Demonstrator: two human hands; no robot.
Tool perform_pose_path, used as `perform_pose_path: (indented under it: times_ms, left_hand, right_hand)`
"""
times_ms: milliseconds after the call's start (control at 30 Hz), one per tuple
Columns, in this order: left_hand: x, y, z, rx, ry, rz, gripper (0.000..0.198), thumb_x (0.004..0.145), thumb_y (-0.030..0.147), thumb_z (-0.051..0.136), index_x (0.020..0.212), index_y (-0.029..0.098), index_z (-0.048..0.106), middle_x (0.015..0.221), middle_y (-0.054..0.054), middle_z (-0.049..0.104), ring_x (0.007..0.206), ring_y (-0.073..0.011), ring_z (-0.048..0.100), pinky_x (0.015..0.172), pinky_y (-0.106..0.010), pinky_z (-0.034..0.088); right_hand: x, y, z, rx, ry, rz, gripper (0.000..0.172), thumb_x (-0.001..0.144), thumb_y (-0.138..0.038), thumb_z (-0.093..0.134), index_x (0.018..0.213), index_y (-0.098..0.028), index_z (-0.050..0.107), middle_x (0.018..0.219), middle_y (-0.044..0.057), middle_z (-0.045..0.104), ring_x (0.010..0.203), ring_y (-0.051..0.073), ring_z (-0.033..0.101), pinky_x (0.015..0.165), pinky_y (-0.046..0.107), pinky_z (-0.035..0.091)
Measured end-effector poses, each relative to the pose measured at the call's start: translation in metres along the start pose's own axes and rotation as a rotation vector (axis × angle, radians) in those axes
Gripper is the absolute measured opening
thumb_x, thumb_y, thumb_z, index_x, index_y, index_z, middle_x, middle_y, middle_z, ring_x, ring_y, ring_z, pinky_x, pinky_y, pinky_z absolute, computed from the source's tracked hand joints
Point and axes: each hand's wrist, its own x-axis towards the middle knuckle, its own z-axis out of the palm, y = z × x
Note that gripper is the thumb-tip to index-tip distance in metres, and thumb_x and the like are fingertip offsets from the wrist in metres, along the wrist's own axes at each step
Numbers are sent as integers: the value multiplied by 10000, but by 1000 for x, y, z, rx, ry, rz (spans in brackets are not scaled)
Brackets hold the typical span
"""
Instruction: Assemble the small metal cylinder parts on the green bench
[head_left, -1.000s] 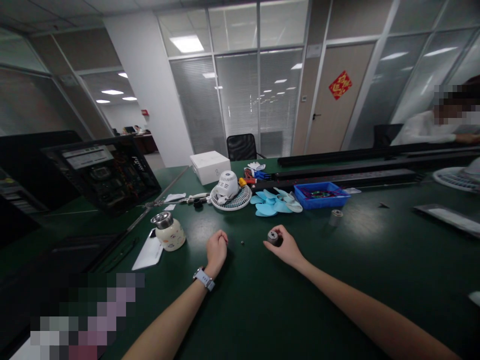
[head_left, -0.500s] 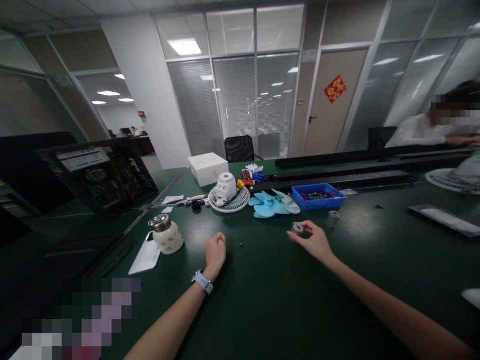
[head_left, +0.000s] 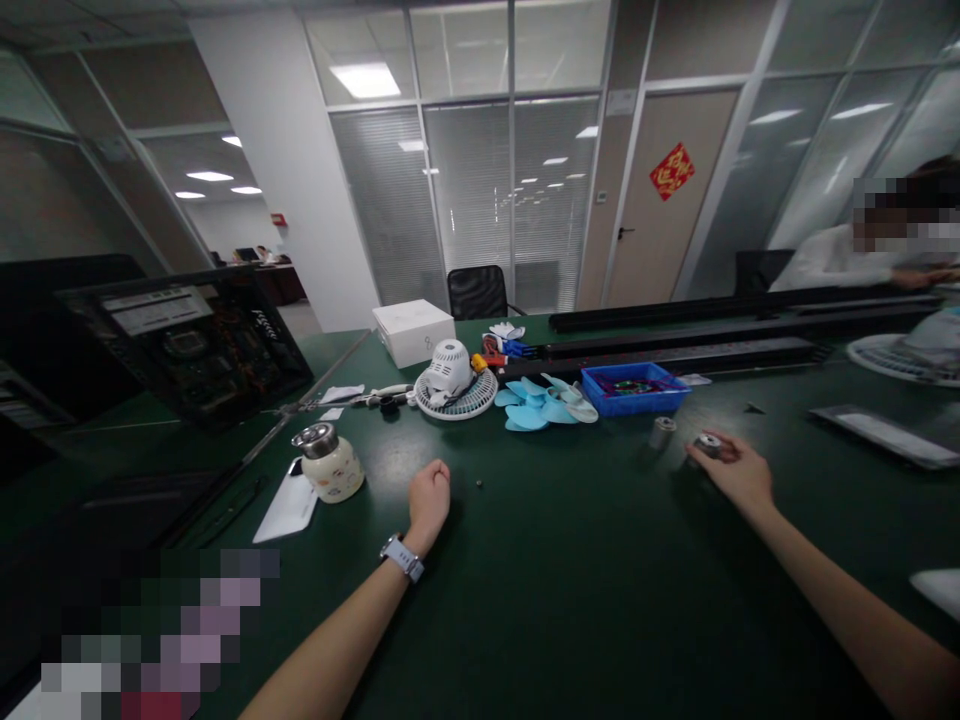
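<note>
My right hand [head_left: 735, 472] reaches out to the right over the green table [head_left: 570, 580] and pinches a small round metal part [head_left: 706, 443] at its fingertips. A similar grey cylinder [head_left: 661, 432] stands on the table just left of it. My left hand [head_left: 429, 494] rests on the table as a loose fist, a watch on its wrist. A tiny dark screw [head_left: 478, 485] lies a little to the right of that fist.
A cream jar with a metal lid [head_left: 328, 462] stands left of my left hand beside a white card [head_left: 285, 510]. Further back lie a white fan motor on its grille [head_left: 448, 380], light blue fan blades [head_left: 541, 404], a blue tray [head_left: 634, 388] and a white box [head_left: 412, 332]. Another person sits at the far right.
My right hand has carried the small metal part from the middle of the table out to the right, past the grey cylinder. My left hand has stayed in place.
</note>
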Motion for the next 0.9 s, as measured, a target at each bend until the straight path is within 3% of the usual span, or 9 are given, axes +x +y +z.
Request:
perform_pose_path:
  times_ms: [67,133,167,233,333,400,500,700,900]
  left_hand:
    - [0,0,0,-3,3,4,205,729,136,355,565,212,451,520,22,473,560,-156,469,557,-252,280]
    - [-1,1,1,-9,-3,5,207,732,137,356,566,212,456,521,21,475,564,-156,473,560,-252,284]
    - [-1,2,1,-12,-6,4,207,732,138,357,567,212,459,519,21,474,561,-157,473,560,-253,283]
    - [-1,3,1,-14,-10,2,206,728,137,358,567,213,463,508,22,465,550,-157,464,555,-255,278]
    - [-2,3,0,-19,-10,4,199,719,139,357,565,214,456,497,25,452,539,-156,453,548,-258,269]
    - [-2,2,0,-18,-8,10,197,718,143,354,564,214,454,500,24,455,541,-155,454,549,-257,269]
    - [-2,2,0,-14,-7,21,198,716,146,351,563,213,457,509,23,469,541,-154,457,551,-257,274]
    - [0,0,2,-16,-3,22,203,716,137,357,564,209,470,516,21,478,550,-152,465,555,-254,282]
    - [0,-5,4,-52,10,31,197,725,130,354,572,205,454,517,28,461,547,-142,462,549,-248,279]
  right_hand:
    - [-6,-20,-5,-68,169,20,581,674,-603,617,1075,-186,556,1021,211,648,931,375,632,805,552,479]
    - [-18,-50,-8,-114,316,-141,611,698,-540,608,1153,-141,518,1155,234,591,1110,402,553,944,596,395]
    - [-27,-69,-6,-96,289,-253,552,718,-501,601,1133,-143,531,1151,216,592,1130,387,540,976,586,372]
    - [-50,-108,6,1,-1,-424,354,772,-435,585,1023,-185,592,1045,145,633,1042,317,583,962,523,396]
    - [-92,-165,45,188,-666,-403,273,842,-428,567,1015,-245,673,975,62,661,827,209,614,829,411,458]
    - [-113,-195,75,248,-855,-342,333,821,-475,611,1060,-262,703,918,49,665,783,193,602,772,376,455]
    - [-131,-224,110,201,-892,-311,436,754,-555,678,1099,-292,721,849,42,650,811,206,596,784,378,428]
    - [-144,-240,128,131,-882,-360,239,772,-518,687,899,-339,782,854,46,635,841,215,591,786,380,416]
    - [-89,-200,70,318,-637,-254,295,862,-482,576,987,-289,760,910,53,686,784,210,618,697,347,478]
